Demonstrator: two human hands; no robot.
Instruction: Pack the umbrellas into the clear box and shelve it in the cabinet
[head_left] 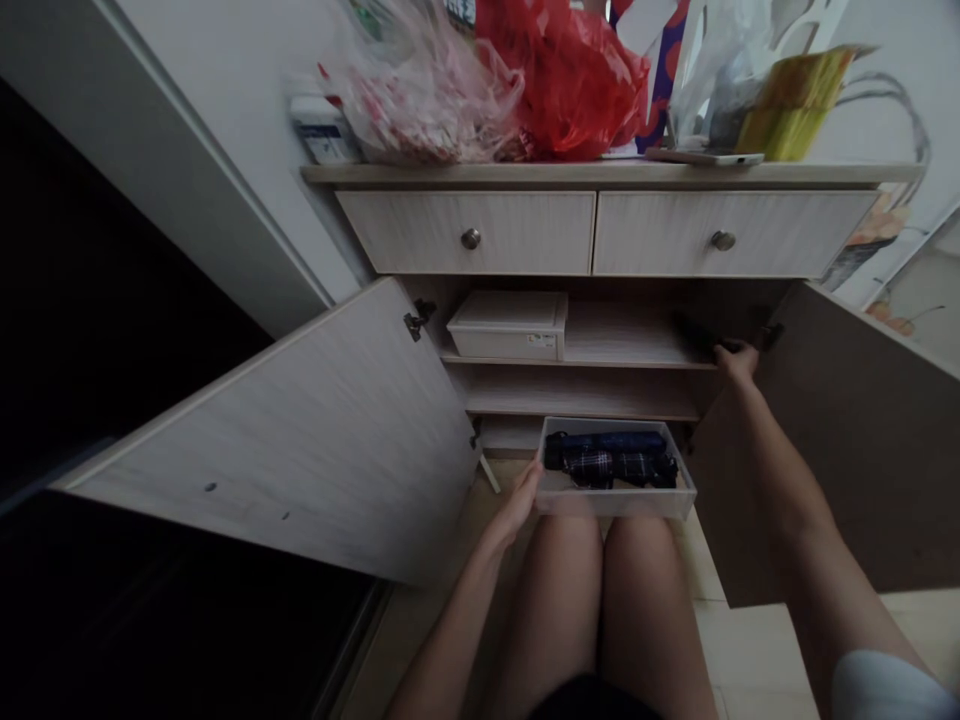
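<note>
My left hand (517,505) grips the left rim of a shallow white tray (615,503), which rests low in front of my knees. The tray holds a navy folded umbrella (607,442) and a dark plaid folded umbrella (611,466), lying side by side. My right hand (733,360) reaches into the cabinet at the right end of the upper shelf. It closes on a dark elongated object (697,335), partly lost in shadow, so I cannot tell what it is.
Both cabinet doors, left (262,440) and right (847,450), swing wide open. A white lidded box (508,325) stands on the upper shelf. Above are two drawers (472,233) with round knobs. Plastic bags, including a red one (562,80), and a phone (705,156) sit on the cabinet top.
</note>
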